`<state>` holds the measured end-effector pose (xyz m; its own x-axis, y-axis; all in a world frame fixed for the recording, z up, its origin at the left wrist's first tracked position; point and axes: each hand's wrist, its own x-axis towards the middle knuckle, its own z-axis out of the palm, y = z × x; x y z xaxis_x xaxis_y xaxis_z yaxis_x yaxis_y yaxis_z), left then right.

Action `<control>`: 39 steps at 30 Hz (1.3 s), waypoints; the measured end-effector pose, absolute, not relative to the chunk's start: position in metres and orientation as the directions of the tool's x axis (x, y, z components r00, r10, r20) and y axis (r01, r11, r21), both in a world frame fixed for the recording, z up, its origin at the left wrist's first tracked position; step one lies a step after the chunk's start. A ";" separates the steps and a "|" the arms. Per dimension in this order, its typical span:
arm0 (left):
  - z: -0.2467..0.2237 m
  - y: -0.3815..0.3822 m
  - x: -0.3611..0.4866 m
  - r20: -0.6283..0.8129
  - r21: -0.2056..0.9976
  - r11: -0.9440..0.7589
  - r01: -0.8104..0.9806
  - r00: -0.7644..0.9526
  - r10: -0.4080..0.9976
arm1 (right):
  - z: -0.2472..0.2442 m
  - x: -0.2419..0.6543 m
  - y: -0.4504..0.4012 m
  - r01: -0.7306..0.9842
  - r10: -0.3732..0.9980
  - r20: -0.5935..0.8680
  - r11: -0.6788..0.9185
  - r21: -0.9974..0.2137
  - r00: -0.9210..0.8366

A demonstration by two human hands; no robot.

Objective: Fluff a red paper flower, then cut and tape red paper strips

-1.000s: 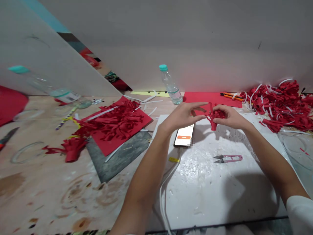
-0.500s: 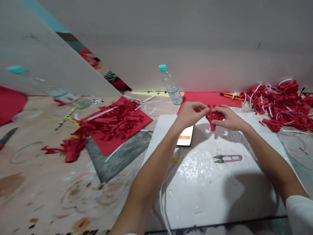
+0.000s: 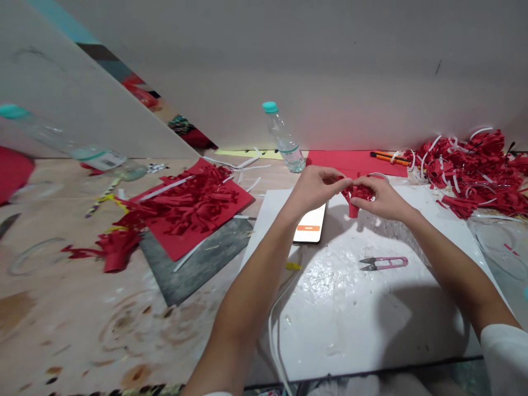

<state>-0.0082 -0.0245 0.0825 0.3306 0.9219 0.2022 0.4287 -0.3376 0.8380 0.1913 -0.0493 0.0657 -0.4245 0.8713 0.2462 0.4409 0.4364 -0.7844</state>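
I hold one red paper tassel [image 3: 353, 209] above one white board [image 3: 342, 313], left hand [image 3: 314, 191] pinched closed at its fringe, right hand [image 3: 383, 198] half-curled, gripping its side.

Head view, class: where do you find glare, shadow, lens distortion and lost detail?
Head view: glare speckles the white board; a broad shadow darkens its lower right; the left bottle looks stretched near the edge, probably by the lens; fine folds in the held red piece are hard to make out.
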 end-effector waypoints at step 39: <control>0.081 -0.020 -0.011 0.388 0.801 -0.483 0.354 0.309 0.868 | 0.059 0.195 -0.042 0.341 0.884 0.182 0.346 -0.874 -0.430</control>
<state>-0.0111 -0.0198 0.0814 0.3089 0.8685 0.3878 0.3540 -0.4834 0.8006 0.1952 -0.0423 0.0592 -0.4301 0.8842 0.1821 0.3410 0.3458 -0.8742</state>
